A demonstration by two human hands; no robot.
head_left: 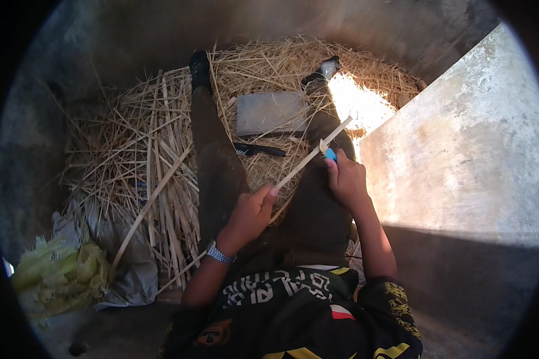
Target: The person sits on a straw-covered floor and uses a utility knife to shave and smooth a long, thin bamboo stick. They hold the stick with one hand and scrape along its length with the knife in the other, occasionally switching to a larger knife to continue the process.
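The person sits with both legs stretched over a floor strewn with straw-like shavings (251, 63), and the pale stick (305, 161) lies slantwise between the hands, above the right thigh, its far end pointing up and to the right. The fingers of the left hand (250, 214) are closed around the stick; those of the right hand (347, 179) are wrapped about a small blue tool (330, 154), set against the stick near that far end. A pale curl (323, 145) stands up beside the tool, so this piece looks partly worked: some material has been lifted but not yet parted from it, as far as can be told. How much of its length is left to dress cannot be judged. To the left lies a large heap of loose strips (161, 173); whether they are finished or waiting is unclear. Between the shins rest a grey block (270, 113) and, nearer, a dark-handled implement (260, 149), neither one in hand
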